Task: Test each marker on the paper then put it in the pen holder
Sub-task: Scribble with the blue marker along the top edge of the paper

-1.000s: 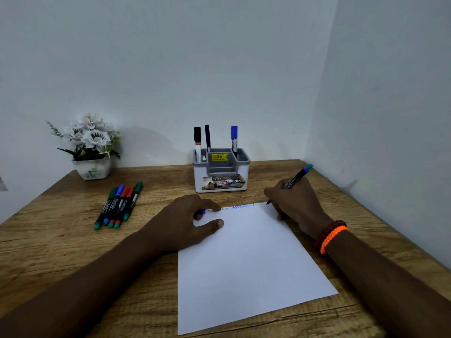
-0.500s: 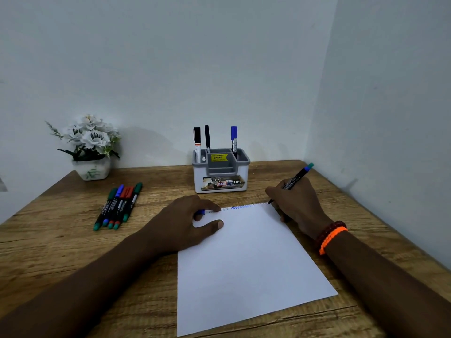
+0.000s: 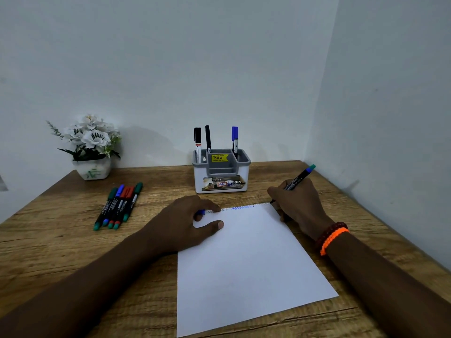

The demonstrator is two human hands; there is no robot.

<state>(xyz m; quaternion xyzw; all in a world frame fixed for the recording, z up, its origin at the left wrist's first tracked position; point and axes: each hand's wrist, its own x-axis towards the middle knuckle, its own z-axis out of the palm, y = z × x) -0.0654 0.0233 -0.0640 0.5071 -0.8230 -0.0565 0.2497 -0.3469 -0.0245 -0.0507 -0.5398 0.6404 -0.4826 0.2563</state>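
A white sheet of paper (image 3: 244, 259) lies on the wooden desk, with blue scribbles along its top edge. My right hand (image 3: 297, 203) grips a black marker (image 3: 299, 178) with its tip at the paper's top right corner. My left hand (image 3: 185, 223) rests on the paper's top left corner, and its fingers curl round a blue cap (image 3: 201, 212). The grey and white pen holder (image 3: 220, 170) stands behind the paper with three markers upright in it. Several more markers (image 3: 118, 206) lie in a row to the left.
A white pot of artificial flowers (image 3: 91, 147) sits at the back left of the desk (image 3: 48, 252). Walls close in behind and on the right. Orange and red bracelets (image 3: 332, 236) circle my right wrist.
My right hand has slid the marker tip slightly right along the paper's top edge. My left hand has stayed in place.
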